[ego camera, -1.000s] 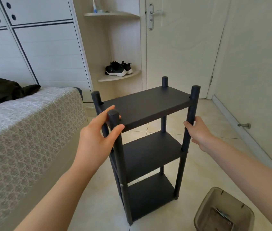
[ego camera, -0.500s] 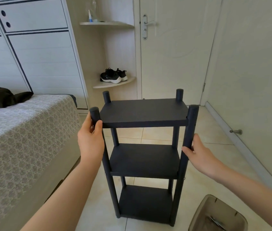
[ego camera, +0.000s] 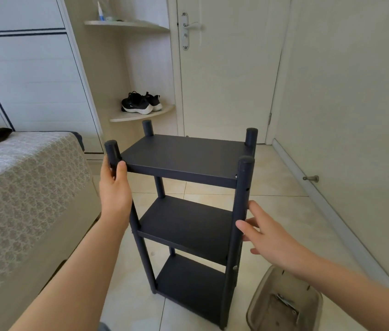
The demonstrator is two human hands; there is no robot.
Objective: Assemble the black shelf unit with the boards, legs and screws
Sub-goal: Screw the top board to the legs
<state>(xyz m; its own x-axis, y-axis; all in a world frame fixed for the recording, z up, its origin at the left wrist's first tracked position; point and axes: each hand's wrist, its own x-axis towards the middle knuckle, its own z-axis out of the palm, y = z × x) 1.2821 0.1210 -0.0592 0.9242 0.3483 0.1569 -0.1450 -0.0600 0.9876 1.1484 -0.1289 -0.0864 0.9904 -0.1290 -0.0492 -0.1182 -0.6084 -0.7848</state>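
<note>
The black shelf unit (ego camera: pixel 186 158) stands upright on the tiled floor, with three boards fixed between four round legs. My left hand (ego camera: pixel 114 187) grips the near-left leg (ego camera: pixel 112 150) just below its top, thumb in front and fingers behind. My right hand (ego camera: pixel 265 232) is at the near-right leg (ego camera: pixel 244 182) at the height of the middle board (ego camera: pixel 186 220). Its fingers are spread and nearly straight, and the thumb and fingertips touch the leg lightly. A screw head shows low on that leg.
A bed with a patterned cover (ego camera: pixel 26 187) stands close on the left. A brown translucent bin (ego camera: pixel 284 306) holding a metal tool sits on the floor at the lower right. Behind are a shut door (ego camera: pixel 227 68), a corner shelf with black shoes (ego camera: pixel 141 103) and a wall doorstop (ego camera: pixel 311 179).
The shelf unit has been turned from its angled position to stand nearly square to me. My right hand has loosened from a grip on the near-right leg to a light touch.
</note>
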